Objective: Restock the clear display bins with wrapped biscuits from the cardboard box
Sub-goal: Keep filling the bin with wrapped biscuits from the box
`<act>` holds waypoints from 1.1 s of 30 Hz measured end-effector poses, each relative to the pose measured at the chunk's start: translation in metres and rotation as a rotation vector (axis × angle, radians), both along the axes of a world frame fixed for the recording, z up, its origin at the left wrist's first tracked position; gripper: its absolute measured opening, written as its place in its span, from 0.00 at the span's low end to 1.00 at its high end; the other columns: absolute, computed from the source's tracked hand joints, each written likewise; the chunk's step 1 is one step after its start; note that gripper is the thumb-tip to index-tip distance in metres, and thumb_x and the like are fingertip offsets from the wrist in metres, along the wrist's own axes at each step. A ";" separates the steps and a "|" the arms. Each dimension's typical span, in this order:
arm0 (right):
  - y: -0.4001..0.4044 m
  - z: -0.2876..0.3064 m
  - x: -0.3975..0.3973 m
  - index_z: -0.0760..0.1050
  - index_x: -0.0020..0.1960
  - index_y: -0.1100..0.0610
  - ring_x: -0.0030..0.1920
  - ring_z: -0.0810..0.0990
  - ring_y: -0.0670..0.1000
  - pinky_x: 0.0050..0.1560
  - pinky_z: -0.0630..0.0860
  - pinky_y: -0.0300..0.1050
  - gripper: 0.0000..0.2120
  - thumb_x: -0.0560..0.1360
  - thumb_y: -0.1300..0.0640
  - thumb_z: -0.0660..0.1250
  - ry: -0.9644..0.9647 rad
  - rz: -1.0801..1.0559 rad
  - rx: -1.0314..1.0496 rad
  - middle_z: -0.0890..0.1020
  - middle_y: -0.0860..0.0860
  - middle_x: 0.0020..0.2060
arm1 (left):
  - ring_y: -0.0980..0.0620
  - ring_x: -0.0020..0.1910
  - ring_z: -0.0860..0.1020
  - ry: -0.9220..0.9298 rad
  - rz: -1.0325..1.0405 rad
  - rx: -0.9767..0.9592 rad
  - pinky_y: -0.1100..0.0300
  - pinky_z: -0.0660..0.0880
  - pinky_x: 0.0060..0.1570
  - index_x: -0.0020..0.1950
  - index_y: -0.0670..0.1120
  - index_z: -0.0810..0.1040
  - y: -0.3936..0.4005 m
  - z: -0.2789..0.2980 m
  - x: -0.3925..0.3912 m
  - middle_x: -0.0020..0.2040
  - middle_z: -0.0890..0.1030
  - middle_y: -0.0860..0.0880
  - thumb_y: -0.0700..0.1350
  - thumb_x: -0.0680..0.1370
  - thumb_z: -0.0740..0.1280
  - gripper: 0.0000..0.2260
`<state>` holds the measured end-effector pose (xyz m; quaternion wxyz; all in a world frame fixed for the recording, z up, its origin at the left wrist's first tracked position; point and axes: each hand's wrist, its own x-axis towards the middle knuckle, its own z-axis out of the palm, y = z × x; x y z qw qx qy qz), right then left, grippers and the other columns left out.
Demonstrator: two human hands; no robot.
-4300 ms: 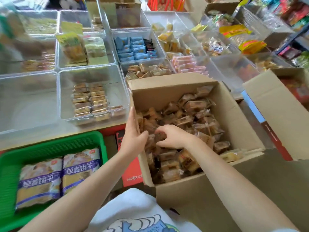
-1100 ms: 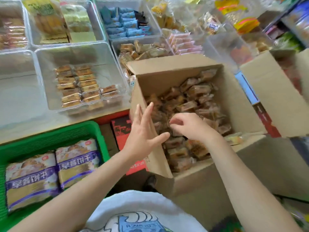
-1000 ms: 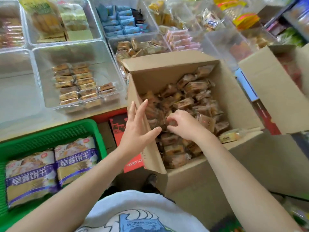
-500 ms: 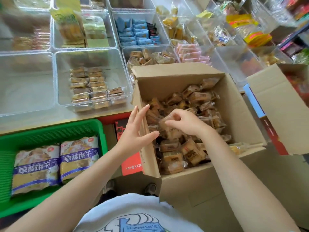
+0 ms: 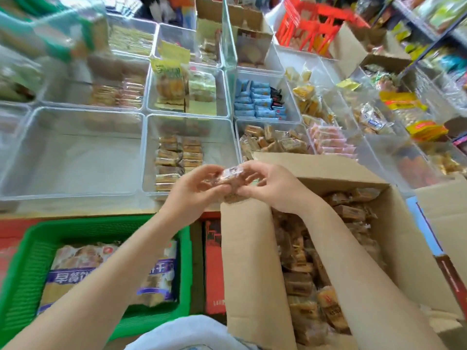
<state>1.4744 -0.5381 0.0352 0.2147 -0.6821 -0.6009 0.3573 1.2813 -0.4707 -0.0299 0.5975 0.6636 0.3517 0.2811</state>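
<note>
Hands: left hand (image 5: 194, 188) and right hand (image 5: 271, 184) meet above the box's near-left corner, fingers of both curled round a small bundle of wrapped biscuits (image 5: 231, 176) held between them.
Box: cardboard box (image 5: 249, 261) open, flaps up, loose wrapped biscuits heaped inside under the right forearm.
Bin: clear bin (image 5: 225, 142) just beyond the hands, two short rows of biscuits on its left side, the rest bare.
Neighbour bin: clear bin to the left (image 5: 75, 150), lined with white.
Basket: green basket (image 5: 30, 251) under the left forearm, holding large biscuit bags.
</note>
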 end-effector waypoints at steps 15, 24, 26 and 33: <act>0.221 -0.147 0.002 0.76 0.60 0.54 0.59 0.74 0.56 0.53 0.73 0.50 0.10 0.79 0.55 0.66 -0.934 0.049 -0.182 0.78 0.52 0.56 | 0.47 0.66 0.74 0.871 0.039 0.567 0.49 0.52 0.75 0.62 0.48 0.80 0.138 -0.167 -0.039 0.63 0.80 0.47 0.53 0.80 0.62 0.15; 0.253 -0.213 -0.012 0.79 0.60 0.59 0.56 0.77 0.58 0.52 0.76 0.51 0.11 0.79 0.64 0.64 -0.992 0.271 -0.483 0.78 0.56 0.53 | 0.44 0.58 0.77 0.930 0.035 0.596 0.48 0.57 0.74 0.57 0.45 0.81 0.138 -0.170 -0.038 0.54 0.82 0.45 0.55 0.79 0.58 0.18; 0.252 -0.222 -0.006 0.80 0.61 0.56 0.53 0.79 0.57 0.51 0.78 0.50 0.13 0.78 0.64 0.65 -0.948 0.262 -0.536 0.79 0.54 0.53 | 0.44 0.59 0.77 0.945 0.030 0.596 0.48 0.57 0.74 0.56 0.45 0.81 0.139 -0.170 -0.037 0.54 0.82 0.45 0.55 0.79 0.58 0.19; 0.250 -0.215 -0.008 0.77 0.65 0.58 0.54 0.81 0.58 0.54 0.80 0.50 0.18 0.78 0.66 0.60 -0.867 0.324 -0.705 0.81 0.56 0.57 | 0.44 0.58 0.77 0.959 0.026 0.603 0.48 0.57 0.74 0.54 0.45 0.81 0.139 -0.171 -0.037 0.53 0.82 0.44 0.55 0.79 0.57 0.19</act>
